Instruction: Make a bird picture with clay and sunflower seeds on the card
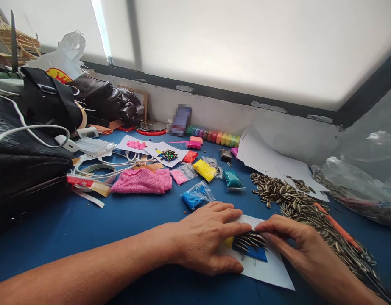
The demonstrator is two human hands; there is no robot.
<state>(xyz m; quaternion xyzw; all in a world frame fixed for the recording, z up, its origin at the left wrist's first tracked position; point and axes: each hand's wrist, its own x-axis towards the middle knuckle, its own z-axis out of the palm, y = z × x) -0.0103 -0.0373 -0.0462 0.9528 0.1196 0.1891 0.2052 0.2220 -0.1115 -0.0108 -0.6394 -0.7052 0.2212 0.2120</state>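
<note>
A white sheet of paper point(275, 271) lies on the blue table and bears a patch of blue clay point(257, 254) with a bit of yellow clay point(228, 242) at its left. Rows of striped sunflower seeds point(248, 242) stick up out of the blue patch. My left hand point(211, 237) rests flat on the sheet with fingers spread, holding it down beside the seeds. At the upper right of the patch, my right hand point(297, 241) pinches a sunflower seed, mostly hidden by the fingertips. Pencil lines show below the clay.
Loose sunflower seeds point(303, 207) are heaped at the right, with an orange tool point(337, 226) on them. Bags of blue point(195, 197), yellow point(204, 170) and teal clay point(233, 180) lie ahead. A pink towel point(141, 181) and black bag point(26, 169) are leftward.
</note>
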